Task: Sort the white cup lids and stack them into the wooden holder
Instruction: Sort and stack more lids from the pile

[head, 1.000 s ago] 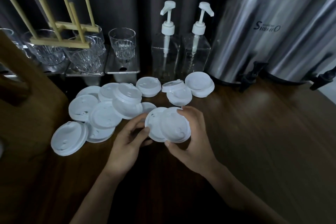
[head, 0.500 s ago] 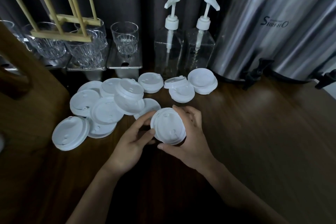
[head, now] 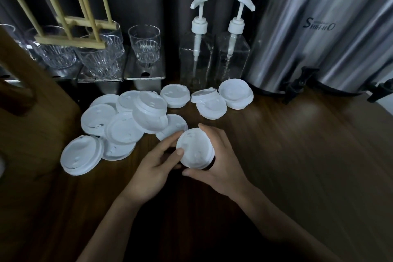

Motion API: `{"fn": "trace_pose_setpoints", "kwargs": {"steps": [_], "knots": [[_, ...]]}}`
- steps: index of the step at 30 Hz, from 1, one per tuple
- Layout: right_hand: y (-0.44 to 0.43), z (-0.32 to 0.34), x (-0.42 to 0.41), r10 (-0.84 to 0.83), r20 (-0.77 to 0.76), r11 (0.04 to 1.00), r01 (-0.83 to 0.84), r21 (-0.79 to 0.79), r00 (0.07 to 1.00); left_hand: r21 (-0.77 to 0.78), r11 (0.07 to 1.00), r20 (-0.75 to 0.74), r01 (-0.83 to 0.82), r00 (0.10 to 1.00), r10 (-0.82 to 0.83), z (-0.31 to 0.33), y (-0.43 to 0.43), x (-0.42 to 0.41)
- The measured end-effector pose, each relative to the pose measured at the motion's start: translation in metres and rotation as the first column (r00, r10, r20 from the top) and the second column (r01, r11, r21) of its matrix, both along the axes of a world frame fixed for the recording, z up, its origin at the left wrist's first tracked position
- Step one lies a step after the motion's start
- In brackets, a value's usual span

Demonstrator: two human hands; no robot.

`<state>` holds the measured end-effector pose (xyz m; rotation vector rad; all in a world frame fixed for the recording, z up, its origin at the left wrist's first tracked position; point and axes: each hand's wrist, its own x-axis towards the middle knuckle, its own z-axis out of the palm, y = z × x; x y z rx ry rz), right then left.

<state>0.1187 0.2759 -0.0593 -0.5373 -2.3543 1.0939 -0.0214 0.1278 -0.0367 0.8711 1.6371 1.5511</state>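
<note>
White lids [head: 194, 148], dk brown woodgrain table [head: 297, 155], pale wood holder [head: 70, 38], silver urn [head: 297, 34] w/ blk taps.

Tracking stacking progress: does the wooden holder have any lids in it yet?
Empty. The wooden holder shows only bare dowels with nothing between them; it rests on the glasses.

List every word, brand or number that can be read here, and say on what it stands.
"SHIHHO" (the big S and the last O are clear, the middle letters uncertain): on the steel drink dispenser beside the pump bottles.
Small line above this logo: too small to read.
No text is visible on the white cup lids or the glasses.
</note>
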Motion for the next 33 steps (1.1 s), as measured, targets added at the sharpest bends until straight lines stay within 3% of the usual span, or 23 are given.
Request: {"fn": "trace_pose_setpoints", "kwargs": {"steps": [14,21,25,30,33], "knots": [[0.002,0.002,0.0,0.02,0.085,0.997,-0.027,0.071,0.996,0.012,0.996,-0.017,-0.087,0.996,0.087,-0.005,0.004,-0.001],[-0.001,0.003,-0.002,-0.032,0.077,0.994,0.023,0.104,0.997,-0.056,0.995,-0.242,-0.087,0.968,0.071,0.009,0.001,0.0],[0.0,0.004,0.0,-0.061,0.071,0.995,0.054,0.087,0.996,-0.023,0.989,-0.528,-0.144,0.842,0.111,0.026,-0.005,-0.012],[0.002,0.004,0.0,-0.069,0.079,0.997,0.066,0.044,0.994,0.073,0.943,-0.774,-0.325,0.578,0.259,0.046,0.001,-0.044],[0.002,0.004,0.0,-0.085,0.062,0.996,0.085,0.003,0.994,0.054,0.908,-0.873,-0.415,0.421,0.245,0.048,0.013,-0.064]]}}
